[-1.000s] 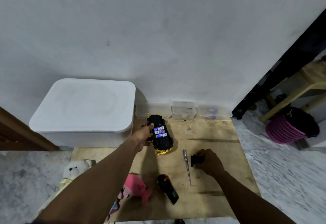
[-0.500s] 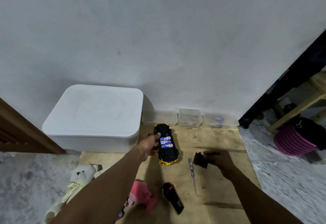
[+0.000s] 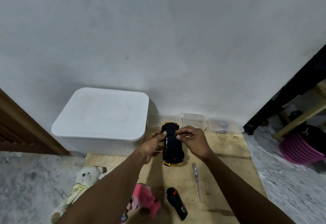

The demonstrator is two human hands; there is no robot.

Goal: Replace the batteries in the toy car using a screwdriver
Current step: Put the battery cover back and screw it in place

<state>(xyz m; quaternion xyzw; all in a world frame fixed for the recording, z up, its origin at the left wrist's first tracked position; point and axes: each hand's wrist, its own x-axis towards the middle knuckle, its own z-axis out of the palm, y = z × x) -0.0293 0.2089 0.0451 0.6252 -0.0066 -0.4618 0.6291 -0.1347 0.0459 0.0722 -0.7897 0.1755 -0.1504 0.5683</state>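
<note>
The black and yellow toy car [image 3: 172, 148] lies upside down on the wooden board [image 3: 229, 174]. My left hand [image 3: 153, 144] grips its left side, thumb on the underside. My right hand [image 3: 191, 140] rests fingertips on the black battery cover [image 3: 170, 133], which now sits over the compartment; the batteries are hidden. The screwdriver [image 3: 197, 181] lies on the board to the right of the car, untouched.
A black remote control [image 3: 177, 202] and a pink plush toy [image 3: 144, 199] lie near the board's front. A white teddy [image 3: 82, 183] lies left on the floor. A white lidded bin [image 3: 102, 116] and small clear boxes [image 3: 194, 121] line the wall. A pink basket [image 3: 298, 149] stands right.
My right hand lifted the black cover off the board and carried it left onto the car's underside, covering the blue batteries. My left hand kept hold of the car.
</note>
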